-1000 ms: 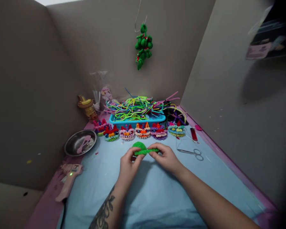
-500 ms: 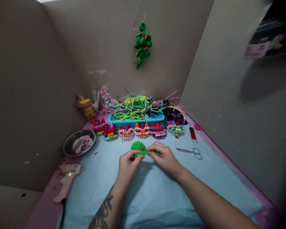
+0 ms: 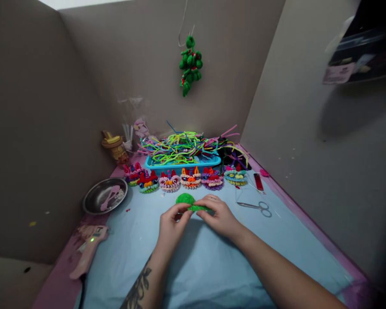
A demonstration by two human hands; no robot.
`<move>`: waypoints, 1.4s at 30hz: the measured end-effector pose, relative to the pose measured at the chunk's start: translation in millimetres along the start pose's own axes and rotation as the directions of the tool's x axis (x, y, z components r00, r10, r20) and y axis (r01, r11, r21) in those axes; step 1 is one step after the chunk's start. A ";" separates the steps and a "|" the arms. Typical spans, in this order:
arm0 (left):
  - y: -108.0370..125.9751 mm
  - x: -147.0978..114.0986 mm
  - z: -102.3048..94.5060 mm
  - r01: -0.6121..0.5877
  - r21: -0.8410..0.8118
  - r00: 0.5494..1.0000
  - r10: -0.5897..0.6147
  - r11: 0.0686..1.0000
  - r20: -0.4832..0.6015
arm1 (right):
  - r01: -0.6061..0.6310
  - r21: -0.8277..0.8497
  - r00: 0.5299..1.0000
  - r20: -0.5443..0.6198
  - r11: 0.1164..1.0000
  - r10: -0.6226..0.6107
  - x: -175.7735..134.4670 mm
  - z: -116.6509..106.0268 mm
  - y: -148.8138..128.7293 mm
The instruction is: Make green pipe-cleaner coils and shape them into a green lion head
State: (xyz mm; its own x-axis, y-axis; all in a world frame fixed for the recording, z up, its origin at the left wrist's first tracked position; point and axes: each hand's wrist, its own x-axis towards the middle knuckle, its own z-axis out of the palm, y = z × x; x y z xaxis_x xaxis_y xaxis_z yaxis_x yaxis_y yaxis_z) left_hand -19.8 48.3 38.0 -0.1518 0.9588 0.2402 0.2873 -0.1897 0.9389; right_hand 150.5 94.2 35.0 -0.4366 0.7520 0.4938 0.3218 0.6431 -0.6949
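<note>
Above the middle of the blue-covered table, my left hand (image 3: 173,223) and my right hand (image 3: 221,218) are close together, both pinching a bright green pipe-cleaner piece (image 3: 185,198). Its rounded, coiled part rises behind the fingertips. A narrow green strip of it runs between the two thumbs and under the right fingers. My fingers hide part of the piece, so how the strip joins the rounded part cannot be made out.
Behind my hands stands a row of several colourful pipe-cleaner animal heads (image 3: 191,178), then a blue tray (image 3: 183,168) heaped with pipe cleaners. Scissors (image 3: 255,207) and a red lighter-like object (image 3: 258,182) lie right. A metal bowl (image 3: 91,201) and pink glue gun (image 3: 89,253) are left.
The camera view has shifted slightly. My right fingers have moved a little along the green strip, and less of it sticks out to the right. Both hands still hold the piece.
</note>
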 end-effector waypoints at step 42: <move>-4.3 -7.4 3.2 -0.287 0.247 0.956 0.261 0.926 0.132 | 0.111 -0.140 0.994 0.022 0.984 -0.109 -3.3 3.8 -2.0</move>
State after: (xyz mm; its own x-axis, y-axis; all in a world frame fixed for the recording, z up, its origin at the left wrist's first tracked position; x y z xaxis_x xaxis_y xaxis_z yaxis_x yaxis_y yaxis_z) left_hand -16.9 42.7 31.4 0.0548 0.8951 0.4425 0.5429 -0.3986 0.7392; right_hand 148.1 89.9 32.8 -0.4872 0.6743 0.5549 0.3861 0.7363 -0.5557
